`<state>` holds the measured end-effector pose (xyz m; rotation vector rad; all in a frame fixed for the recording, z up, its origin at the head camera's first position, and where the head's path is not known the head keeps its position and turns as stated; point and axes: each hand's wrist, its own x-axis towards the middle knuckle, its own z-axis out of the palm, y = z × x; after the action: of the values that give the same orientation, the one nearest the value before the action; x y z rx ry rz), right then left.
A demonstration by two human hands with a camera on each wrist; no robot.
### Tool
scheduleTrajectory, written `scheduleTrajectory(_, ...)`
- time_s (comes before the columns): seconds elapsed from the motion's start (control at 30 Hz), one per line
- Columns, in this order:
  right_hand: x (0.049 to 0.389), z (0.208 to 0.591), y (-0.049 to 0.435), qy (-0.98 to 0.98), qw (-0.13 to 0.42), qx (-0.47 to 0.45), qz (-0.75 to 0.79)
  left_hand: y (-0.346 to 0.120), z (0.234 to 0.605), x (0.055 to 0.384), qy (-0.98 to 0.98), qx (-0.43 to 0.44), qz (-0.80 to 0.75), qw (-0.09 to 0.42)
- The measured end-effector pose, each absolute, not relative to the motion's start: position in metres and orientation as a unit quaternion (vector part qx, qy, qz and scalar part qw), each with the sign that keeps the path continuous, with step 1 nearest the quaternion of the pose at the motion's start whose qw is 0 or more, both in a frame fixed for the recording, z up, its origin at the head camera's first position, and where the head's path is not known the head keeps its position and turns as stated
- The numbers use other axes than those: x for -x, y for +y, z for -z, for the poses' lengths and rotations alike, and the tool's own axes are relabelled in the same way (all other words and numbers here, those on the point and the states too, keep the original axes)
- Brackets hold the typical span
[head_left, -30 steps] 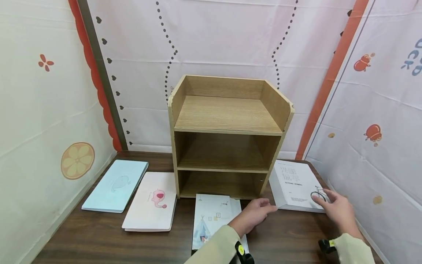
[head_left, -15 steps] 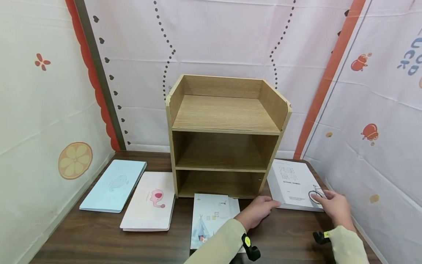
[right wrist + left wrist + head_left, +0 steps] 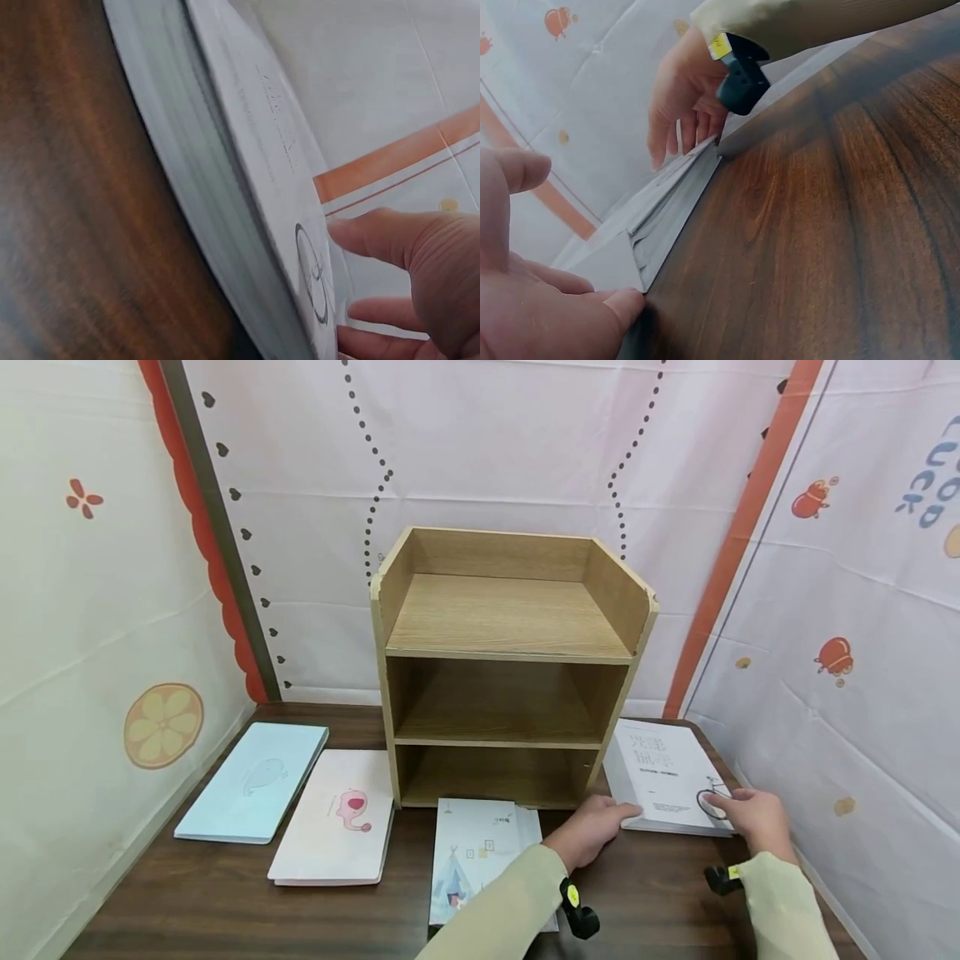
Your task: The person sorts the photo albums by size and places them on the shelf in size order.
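A thick white book (image 3: 660,768) with a bicycle drawing lies flat at the right of the table, beside the shelf. My left hand (image 3: 592,831) is at its near left corner. In the left wrist view the thumb is raised apart from the book while the fingertips (image 3: 626,304) meet the bottom corner. My right hand (image 3: 757,818) is at the near right corner, thumb over the cover by the bicycle. The right wrist view shows its thumb (image 3: 367,234) and fingers spread apart along the book's edge.
A wooden shelf unit (image 3: 510,655) stands at the back middle. Before it lie white booklets (image 3: 472,852) with a tent picture, partly under my left sleeve. A pink-elephant book (image 3: 330,827) and a light blue book (image 3: 255,785) lie left. Printed cloth walls (image 3: 847,727) enclose the table.
My left hand has moved slightly right, up to the book's near left corner. My right hand stays at the right corner. The whole head view has shifted a little; the book lies where it was.
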<state>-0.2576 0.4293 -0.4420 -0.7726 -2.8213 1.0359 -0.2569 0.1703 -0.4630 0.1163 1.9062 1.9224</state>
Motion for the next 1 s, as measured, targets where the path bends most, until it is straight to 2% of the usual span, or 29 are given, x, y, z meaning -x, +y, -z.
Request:
scheduleTrajectory(0.43, 0.261, 0.436, 0.430, -0.915, 0.007, 0.255, -0.312, 0.179, 0.466, 0.255, 0.663, -0.029, -0.722, 0.196)
scheduleTrajectory(0.77, 0.265, 0.439, 0.436, -0.906, -0.014, 0.261, -0.332, 0.182, 0.463, 0.253, 0.647, -0.014, -0.736, 0.200)
scheduleTrajectory(1.0, 0.267, 0.437, 0.434, -0.911, -0.024, 0.252, -0.326, 0.181, 0.461, 0.253, 0.642, 0.016, -0.745, 0.181)
